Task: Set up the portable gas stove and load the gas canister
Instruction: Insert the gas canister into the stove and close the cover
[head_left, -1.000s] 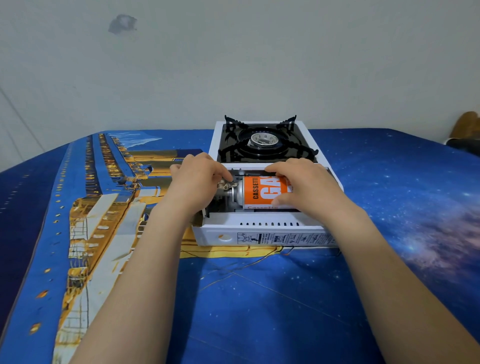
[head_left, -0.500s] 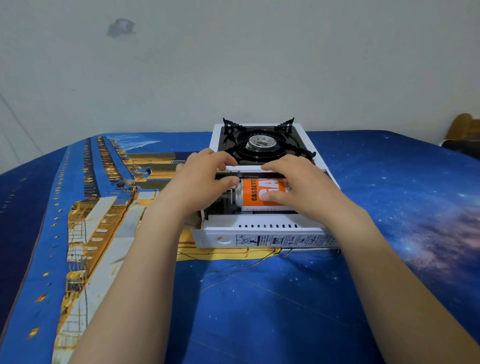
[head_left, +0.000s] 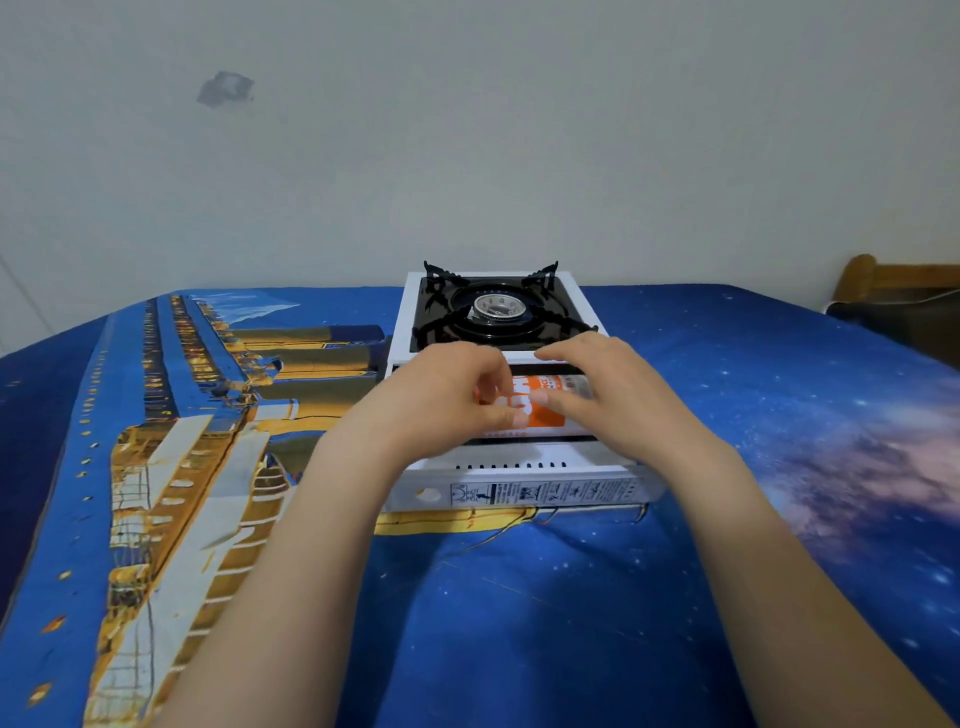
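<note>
Soft blue bedding (head_left: 519, 623) lay under the white gas stove (head_left: 498, 358), where both hands (head_left: 441, 395) (head_left: 613, 395) held the orange gas canister (head_left: 545, 410) lying in its open slot, and a crooked push might have left the nozzle unseated, leaking gas.

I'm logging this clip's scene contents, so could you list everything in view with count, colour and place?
portable gas stove: one, white body with black burner top, centre of the bedsheet
gas canister: one, orange and white, lying in the stove's open near compartment
bedsheet: one, blue with ship and starry print, under everything
wall: one, off-white with a grey patch, behind
wooden furniture: one, brown, far right edge
left hand: over the canister's left end
right hand: over the canister's right part
</note>
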